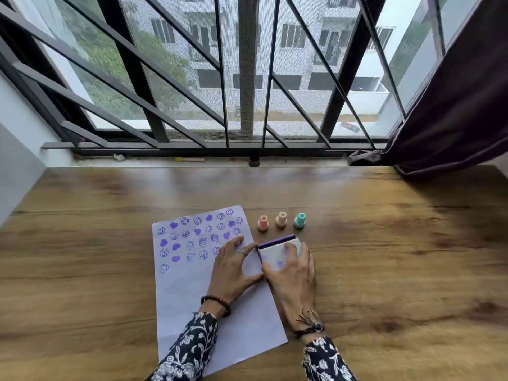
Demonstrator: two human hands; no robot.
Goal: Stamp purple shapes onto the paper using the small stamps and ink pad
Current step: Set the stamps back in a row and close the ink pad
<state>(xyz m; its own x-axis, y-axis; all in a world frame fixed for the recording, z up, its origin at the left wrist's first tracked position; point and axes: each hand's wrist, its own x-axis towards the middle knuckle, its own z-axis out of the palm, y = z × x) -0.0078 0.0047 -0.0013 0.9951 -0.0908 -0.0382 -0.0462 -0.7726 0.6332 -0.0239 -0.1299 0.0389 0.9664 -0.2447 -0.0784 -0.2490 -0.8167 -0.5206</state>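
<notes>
While the far half of the paper (192,284) already carries rows of purple smileys and hearts, its near half lies bare — roughly midway, I judge. The ink pad (277,253) sits at the paper's right edge, the right hand (294,273) clamped on it, the left hand (233,268) touching its lid, fingers spread. Three small stamps (281,219) stand untouched just beyond, on the desk (384,257).

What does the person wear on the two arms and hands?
Both arms have dark navy sleeves with a white flower print. The left hand has a ring on one finger and a bracelet of dark brown beads at the wrist. The right hand has a black thread band with loose ends at the wrist.
</notes>
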